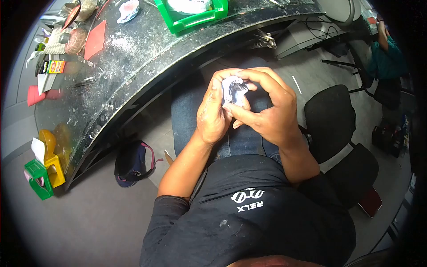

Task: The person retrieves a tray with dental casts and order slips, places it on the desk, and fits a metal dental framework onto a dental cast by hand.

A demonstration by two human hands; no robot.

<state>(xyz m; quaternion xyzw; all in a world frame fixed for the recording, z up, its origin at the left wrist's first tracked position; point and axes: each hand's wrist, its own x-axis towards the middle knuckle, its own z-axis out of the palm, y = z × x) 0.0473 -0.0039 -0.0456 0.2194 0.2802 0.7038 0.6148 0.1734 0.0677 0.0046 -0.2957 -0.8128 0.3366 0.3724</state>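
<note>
A small white and bluish plaster piece point(235, 91), curved with a hollow middle, is held above the lap between both hands. My left hand point(212, 109) cups it from the left side, with white residue on the skin. Curled around its right side, my right hand point(273, 104) has the thumb on the lower edge and fingers at the top and behind. The fingers of both hands are closed on the piece, and its underside is hidden by them.
A dark, white-dusted workbench point(133, 73) curves ahead, holding a green bin point(175, 24), a red sheet point(95, 40) and a plaster lump point(128, 11). Black chairs point(329, 120) stand at the right. A bag point(133, 163) lies on the floor. Another person point(387, 58) is at the upper right.
</note>
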